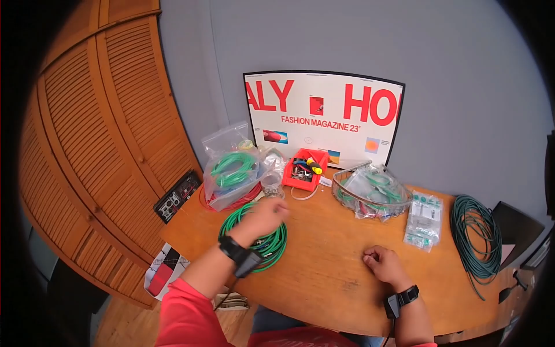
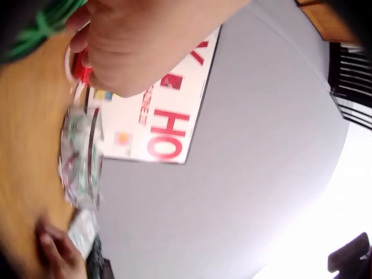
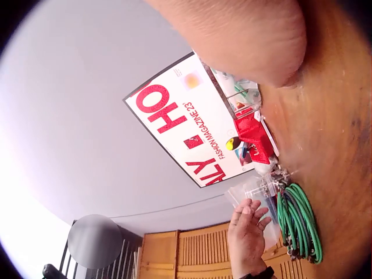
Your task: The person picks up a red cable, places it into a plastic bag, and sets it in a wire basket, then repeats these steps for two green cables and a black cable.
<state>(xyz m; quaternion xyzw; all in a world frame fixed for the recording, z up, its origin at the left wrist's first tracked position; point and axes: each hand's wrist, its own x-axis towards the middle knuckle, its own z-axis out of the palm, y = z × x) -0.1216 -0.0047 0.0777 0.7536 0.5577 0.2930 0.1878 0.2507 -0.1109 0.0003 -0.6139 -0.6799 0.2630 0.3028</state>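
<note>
Over the coil of green cable [image 1: 272, 246] on the left half of the table, the left hand [image 1: 266, 218] is raised with its fingers loosely bent. Nothing shows between those fingers in the right wrist view, where the same hand [image 3: 247, 235] appears beside the green coil [image 3: 299, 224]. The right hand [image 1: 386, 266] rests on the bare wood at the right front, fingers loosely curled, and no object shows in it. The left wrist view is blurred; the left hand [image 2: 139, 46] fills its top, with green cable at the corner.
Behind the coil stand a plastic bag of green cable [image 1: 231, 170], a clear jar [image 1: 270, 184] and a red bin [image 1: 299, 179] with small parts and a yellow-black tool. A wire basket [image 1: 370, 199], flat packets [image 1: 424, 220] and a dark green coil [image 1: 477, 237] lie rightward; a screen [image 1: 324, 115] stands behind.
</note>
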